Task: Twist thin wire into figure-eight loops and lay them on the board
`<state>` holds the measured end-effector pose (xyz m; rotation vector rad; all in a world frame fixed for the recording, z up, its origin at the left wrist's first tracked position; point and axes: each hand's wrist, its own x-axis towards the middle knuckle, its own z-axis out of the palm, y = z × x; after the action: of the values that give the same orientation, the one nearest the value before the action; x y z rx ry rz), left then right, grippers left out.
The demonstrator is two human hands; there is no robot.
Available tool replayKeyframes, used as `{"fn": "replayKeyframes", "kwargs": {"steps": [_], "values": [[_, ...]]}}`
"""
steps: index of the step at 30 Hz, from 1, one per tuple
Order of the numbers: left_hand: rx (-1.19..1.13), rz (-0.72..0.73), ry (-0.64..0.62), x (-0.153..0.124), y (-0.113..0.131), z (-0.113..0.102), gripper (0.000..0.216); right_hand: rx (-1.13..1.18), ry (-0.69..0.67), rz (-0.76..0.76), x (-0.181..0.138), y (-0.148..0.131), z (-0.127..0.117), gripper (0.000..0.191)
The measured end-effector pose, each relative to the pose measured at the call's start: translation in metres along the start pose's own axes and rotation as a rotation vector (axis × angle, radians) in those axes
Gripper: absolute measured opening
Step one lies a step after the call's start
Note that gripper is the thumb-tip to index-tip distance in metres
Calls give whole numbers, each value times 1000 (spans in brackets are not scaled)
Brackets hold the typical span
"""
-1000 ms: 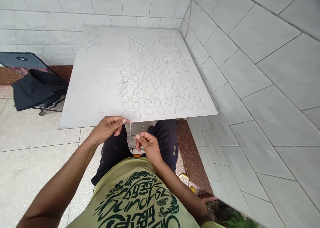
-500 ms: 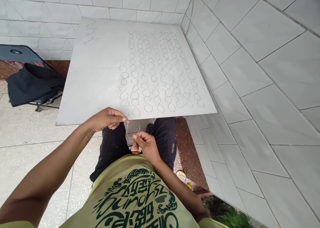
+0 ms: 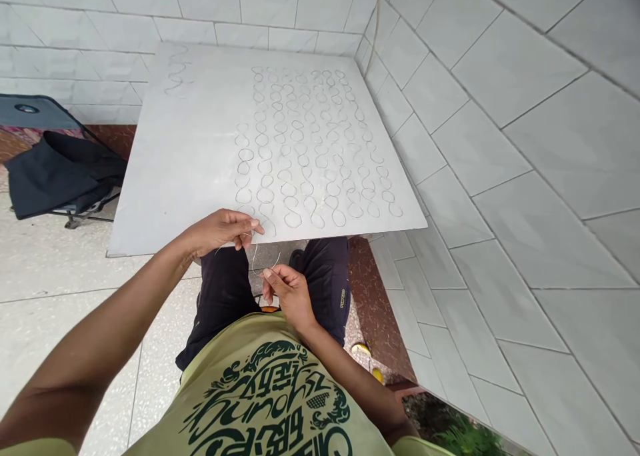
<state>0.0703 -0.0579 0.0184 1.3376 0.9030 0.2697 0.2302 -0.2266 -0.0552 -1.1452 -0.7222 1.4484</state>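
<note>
My right hand [image 3: 289,291], low in front of the board's near edge, pinches a thin wire [image 3: 254,263] bent into a U with its ends up. My left hand [image 3: 227,233] is at the near edge of the white board [image 3: 165,176], thumb and fingers pinched together. Another fine, pale curved strand [image 3: 218,249] shows beneath that hand and appears held in it. Rows of thin looped, S-like shapes [image 3: 293,221] cover the right part of the board; whether they are wire pieces or drawn lines I cannot tell.
Wavy thin shapes [image 3: 177,76] are at the board's far left. Left of it stands a folding chair [image 3: 37,113] with dark cloth [image 3: 55,176] on it. Tiled walls [image 3: 500,143] border the board behind and to the right. My legs [image 3: 325,276] are beneath its near edge.
My left hand has come off the upper end of the U-shaped wire and moved slightly up, over the board's edge. A second strand now shows under it. My right hand stays nearly still.
</note>
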Motion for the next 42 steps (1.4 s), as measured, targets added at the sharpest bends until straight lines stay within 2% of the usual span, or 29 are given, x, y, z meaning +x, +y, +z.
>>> {"fn": "replayKeyframes", "kwargs": {"steps": [3, 8, 10, 16, 22, 25, 28, 33, 37, 42], "values": [[-143, 6, 88, -6, -3, 5, 51, 68, 10, 11, 3, 1, -4, 36], [-361, -21, -66, -14, -8, 16, 51, 142, -33, 22, 1, 4, -7, 32], [-412, -11, -81, -14, -12, 22, 49, 146, -47, 27, 0, 5, -7, 32], [-394, -10, -2, -11, -21, 32, 60, 136, -31, 43, -1, 5, -8, 33], [-383, -39, 38, -10, -19, 30, 67, 156, -38, 30, -3, 7, -8, 31], [-268, -16, 147, -18, -14, 25, 65, 170, -21, 17, -4, 8, -9, 30], [-10, 34, 270, -34, -12, 22, 56, 189, 11, -5, -4, 7, -10, 30], [431, 125, 372, -56, -18, 26, 36, 149, 37, -18, -4, 5, -9, 32], [760, 246, 466, -56, -25, 32, 31, 118, 20, -12, -6, 5, -5, 33], [852, 309, 553, -46, -37, 37, 30, 105, 15, -50, -9, 3, 0, 32]]}}
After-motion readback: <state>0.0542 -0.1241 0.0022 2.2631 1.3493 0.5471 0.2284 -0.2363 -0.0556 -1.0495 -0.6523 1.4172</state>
